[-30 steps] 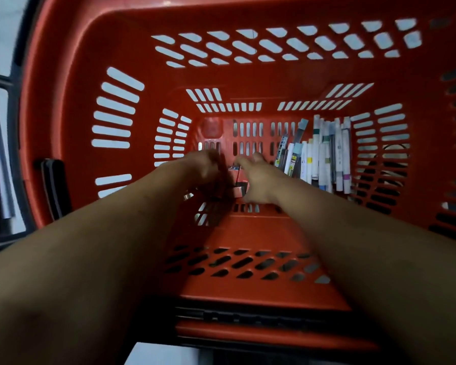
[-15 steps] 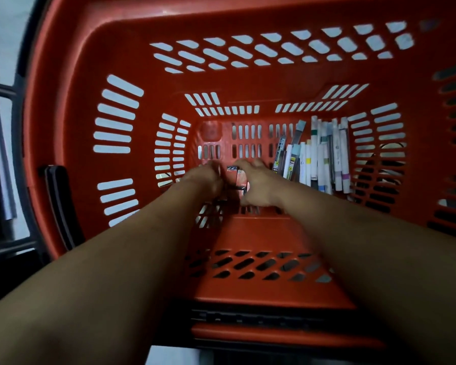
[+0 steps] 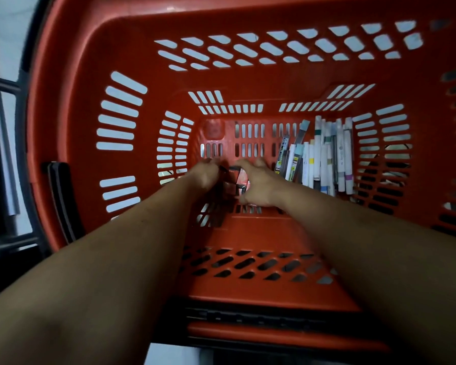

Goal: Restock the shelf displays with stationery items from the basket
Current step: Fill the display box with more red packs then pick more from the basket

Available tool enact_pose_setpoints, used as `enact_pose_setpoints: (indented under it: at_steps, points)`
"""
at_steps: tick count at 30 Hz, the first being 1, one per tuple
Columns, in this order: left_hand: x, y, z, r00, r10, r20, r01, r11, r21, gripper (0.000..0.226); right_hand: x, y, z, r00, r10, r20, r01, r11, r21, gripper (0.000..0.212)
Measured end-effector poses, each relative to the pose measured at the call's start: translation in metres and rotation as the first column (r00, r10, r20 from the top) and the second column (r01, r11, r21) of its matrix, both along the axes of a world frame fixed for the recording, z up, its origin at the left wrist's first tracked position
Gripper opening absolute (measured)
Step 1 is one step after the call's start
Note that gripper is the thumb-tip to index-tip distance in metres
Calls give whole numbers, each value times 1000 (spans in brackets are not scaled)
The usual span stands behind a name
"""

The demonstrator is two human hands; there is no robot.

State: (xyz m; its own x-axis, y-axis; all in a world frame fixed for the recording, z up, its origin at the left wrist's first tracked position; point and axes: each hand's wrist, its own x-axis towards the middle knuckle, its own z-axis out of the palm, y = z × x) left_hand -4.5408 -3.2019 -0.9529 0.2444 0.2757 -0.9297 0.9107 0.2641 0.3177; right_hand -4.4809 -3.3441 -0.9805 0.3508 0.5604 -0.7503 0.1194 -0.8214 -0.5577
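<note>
Now we reach deep into the basket, left hand and right hand curled around small red packets on its floor; whether either truly grips, we cannot tell. Best gather them together, clear of the pens beside.

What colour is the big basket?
The basket is red-orange, with slotted walls; the head view shows it.
</note>
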Motion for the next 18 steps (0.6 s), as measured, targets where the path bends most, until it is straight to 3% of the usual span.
enact_pose_setpoints:
  at_steps: [3, 9, 15, 18]
  points:
    - [0, 3, -4, 1000, 21, 18, -21, 1000, 1, 45, 0, 0, -1, 1000, -2, -8, 2, 1000, 3, 95]
    - [8, 0, 6, 995, -98, 9, 99, 995, -35, 29, 2, -2, 1, 1000, -10, -10, 10, 999, 46, 86]
    - [5, -11, 3, 986, -156, -59, 151, 985, -89, 30, -1, 1, -2, 999, -9, -36, 12, 997, 78, 78]
    - [4, -14, 6, 984, -167, -56, 160, 981, -106, 41, -1, 1, -4, 999, -13, -44, 17, 997, 75, 79]
